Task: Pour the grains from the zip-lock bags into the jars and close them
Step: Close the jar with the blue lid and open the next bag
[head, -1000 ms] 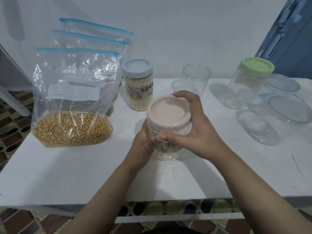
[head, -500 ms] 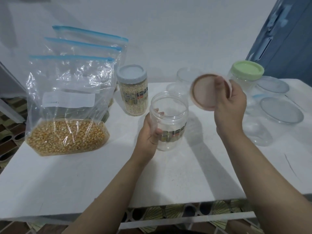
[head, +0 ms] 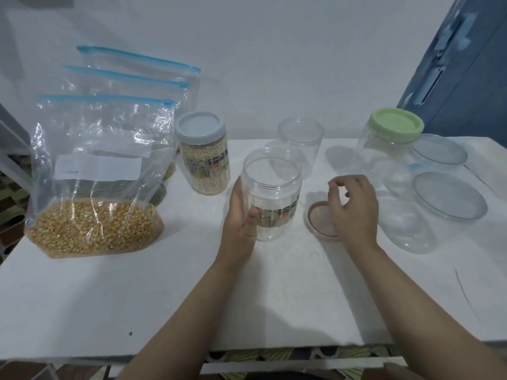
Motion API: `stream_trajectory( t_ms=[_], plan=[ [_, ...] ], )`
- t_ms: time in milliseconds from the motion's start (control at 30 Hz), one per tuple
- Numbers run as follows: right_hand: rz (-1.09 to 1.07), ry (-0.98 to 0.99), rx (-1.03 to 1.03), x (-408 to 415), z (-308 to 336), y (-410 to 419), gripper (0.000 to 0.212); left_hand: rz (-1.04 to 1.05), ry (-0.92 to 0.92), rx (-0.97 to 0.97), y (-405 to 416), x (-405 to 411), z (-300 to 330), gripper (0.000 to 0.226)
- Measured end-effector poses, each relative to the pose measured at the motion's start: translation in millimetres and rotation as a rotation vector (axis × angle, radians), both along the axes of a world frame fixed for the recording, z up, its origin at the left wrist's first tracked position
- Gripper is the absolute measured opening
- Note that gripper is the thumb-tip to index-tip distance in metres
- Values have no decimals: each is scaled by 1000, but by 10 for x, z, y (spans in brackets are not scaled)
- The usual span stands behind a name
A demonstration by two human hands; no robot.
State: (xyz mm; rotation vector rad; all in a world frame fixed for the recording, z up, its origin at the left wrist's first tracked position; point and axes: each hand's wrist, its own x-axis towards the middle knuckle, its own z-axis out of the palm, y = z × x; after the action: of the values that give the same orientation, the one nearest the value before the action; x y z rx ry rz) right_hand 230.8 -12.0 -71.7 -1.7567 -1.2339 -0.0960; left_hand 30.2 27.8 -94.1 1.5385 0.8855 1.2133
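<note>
An empty clear jar (head: pixel 274 187) stands open at the middle of the white table (head: pixel 137 297). My left hand (head: pixel 241 223) holds its left side, thumb across the front. Its pink lid (head: pixel 319 220) lies upside down on the table just right of the jar. My right hand (head: pixel 354 207) hovers over the lid with loosely curled fingers, holding nothing. A zip-lock bag of corn kernels (head: pixel 93 182) stands at the left, with two more bags (head: pixel 131 78) behind it.
A grain-filled jar with a grey lid (head: pixel 203 154) stands beside the bags. Another open clear jar (head: pixel 300 141) is behind. A green-lidded jar (head: pixel 392 144), two large clear jars with grey lids (head: pixel 450 196) and a lying jar (head: pixel 406 229) crowd the right side.
The pink lid came off the jar; my right hand carried it rightward and set it down on the table, then let go. My left hand stays on the jar.
</note>
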Motion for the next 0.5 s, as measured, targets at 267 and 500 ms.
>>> stream_trajectory(
  t_ms=[267, 500],
  plan=[
    [350, -193, 352, -679, 1156, -293, 9, 358, -141, 199, -316, -204, 776, 74],
    [583, 17, 346, -1661, 1515, 119, 10, 651, -152, 333, -51, -1050, 1254, 16]
  ],
)
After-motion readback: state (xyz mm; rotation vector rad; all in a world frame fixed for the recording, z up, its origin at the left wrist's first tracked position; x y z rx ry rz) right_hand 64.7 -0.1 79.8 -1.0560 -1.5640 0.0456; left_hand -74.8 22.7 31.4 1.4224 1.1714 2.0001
